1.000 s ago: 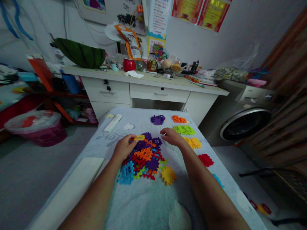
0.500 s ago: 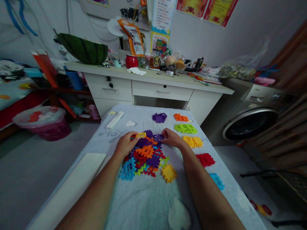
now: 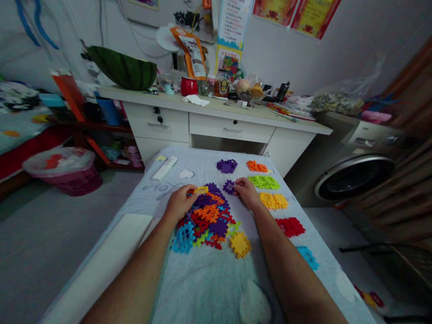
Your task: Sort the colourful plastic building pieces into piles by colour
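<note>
A mixed heap of coloured plastic interlocking tiles (image 3: 205, 220) lies on a pale cloth-covered table (image 3: 209, 283). My left hand (image 3: 180, 203) rests on the heap's far left edge, fingers pinched on a yellow tile (image 3: 201, 190). My right hand (image 3: 246, 191) is closed on a purple tile (image 3: 229, 186) lifted off the heap's far side. Sorted piles lie to the right: purple (image 3: 227, 165), orange (image 3: 256, 166), green (image 3: 263, 182), yellow (image 3: 274, 200), red (image 3: 290, 226), blue (image 3: 308, 257).
A white remote (image 3: 164, 168) and a crumpled paper (image 3: 186, 173) lie at the far left of the table. Beyond stands a cluttered white desk (image 3: 219, 123) with half a watermelon (image 3: 123, 71). A washing machine (image 3: 354, 177) is right, a bin (image 3: 64, 171) left.
My right hand reached into the heap's far edge, closed on a purple tile and has drawn it out toward the sorted piles. My left hand has kept the yellow tile.
</note>
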`<act>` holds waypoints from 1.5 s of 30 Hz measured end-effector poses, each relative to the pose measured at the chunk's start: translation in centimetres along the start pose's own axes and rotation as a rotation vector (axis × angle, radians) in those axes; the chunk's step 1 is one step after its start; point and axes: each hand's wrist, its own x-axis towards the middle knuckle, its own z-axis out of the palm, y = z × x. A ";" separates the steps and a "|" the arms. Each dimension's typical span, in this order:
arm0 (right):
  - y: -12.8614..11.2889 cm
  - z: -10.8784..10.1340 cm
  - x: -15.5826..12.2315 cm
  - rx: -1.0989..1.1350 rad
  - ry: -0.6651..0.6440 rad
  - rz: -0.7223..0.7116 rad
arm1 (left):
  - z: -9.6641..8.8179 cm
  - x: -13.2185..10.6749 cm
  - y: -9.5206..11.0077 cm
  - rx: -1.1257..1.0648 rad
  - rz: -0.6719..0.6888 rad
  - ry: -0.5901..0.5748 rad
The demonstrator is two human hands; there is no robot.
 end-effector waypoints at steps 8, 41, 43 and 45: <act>-0.2 1.2 2.3 0.192 0.150 0.078 | 0.1 0.1 0.0 0.009 0.005 0.002; -1.8 4.1 3.5 -0.473 -0.221 -0.276 | 0.0 -0.1 -0.2 -0.070 0.024 0.011; -2.0 4.9 3.3 -0.688 -0.257 -0.380 | 0.0 -0.1 -0.4 -0.073 0.034 0.010; -2.0 5.5 3.1 -0.838 -0.306 -0.424 | 0.1 0.0 -0.5 -0.073 0.040 0.009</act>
